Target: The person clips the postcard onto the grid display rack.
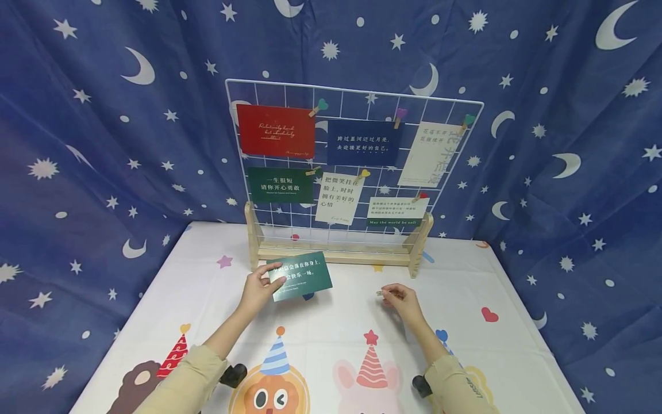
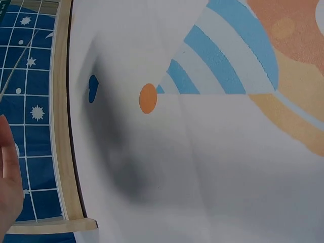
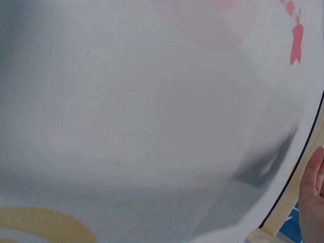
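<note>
In the head view my left hand [image 1: 257, 289] pinches a green card [image 1: 310, 275] with white writing by its left end, thumb in front. The card is tilted and held above the table, just in front of the rack's wooden base. Farther right, my right hand [image 1: 404, 303] pinches a small light-coloured clip [image 1: 380, 293] between thumb and fingertips; most of it is hidden. Behind both stands a white wire grid rack [image 1: 331, 236] with several cards fixed to it. Only part of the left hand [image 2: 9, 177] and of the right hand [image 3: 311, 195] shows at the wrist views' edges.
On the grid hang a red card [image 1: 276, 131], a blue card [image 1: 362, 142], another green card [image 1: 281, 185] and pale cards, held by wooden heart clips. A printed white tablecloth [image 1: 496, 351] covers the table. A blue star-and-moon curtain [image 1: 331, 34] hangs behind.
</note>
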